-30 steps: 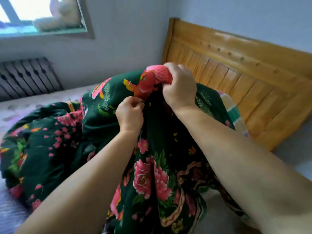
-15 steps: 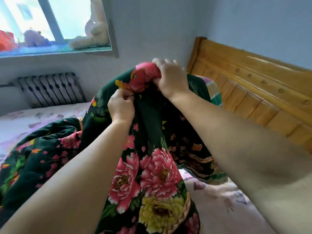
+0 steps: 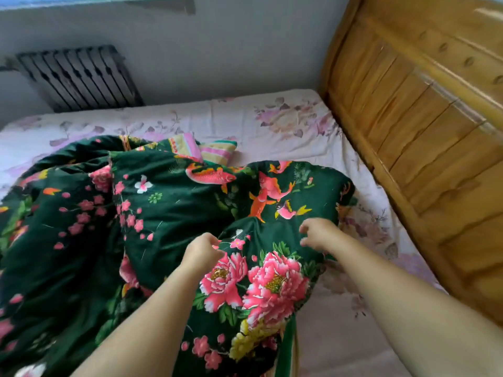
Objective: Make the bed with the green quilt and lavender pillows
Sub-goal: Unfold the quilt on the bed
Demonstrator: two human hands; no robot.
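Green floral quilt (image 3: 174,208) bunched across left and centre of frame, lying on bed over pink floral sheet (image 3: 285,123); fish print at upper centre of the heap, big pink peonies at lower centre. Striped pink-green-yellow lining (image 3: 215,151) poking out at top edge of the heap, centre of frame. No telling whether that is part of the quilt or separate bedding.

Left hand (image 3: 202,250) at lower centre, fingers curled, resting against a raised fold of the quilt; pinch on the fabric likely but motion blur hides it, cannot tell for sure. Right hand (image 3: 319,232) just right of it, above the quilt's right edge, fingers (image 3: 304,228) loosely bent and apart, nothing visibly between them. Both forearms coming up from bottom of frame, well apart at the bottom, closer at the hands.

Wooden headboard (image 3: 413,126) filling right side of frame, slatted panel, touching the mattress edge. Dark radiator (image 3: 79,77) at upper left against grey wall. Window sill strip (image 3: 95,0) along top left edge. Bare sheet showing between quilt and headboard at right.
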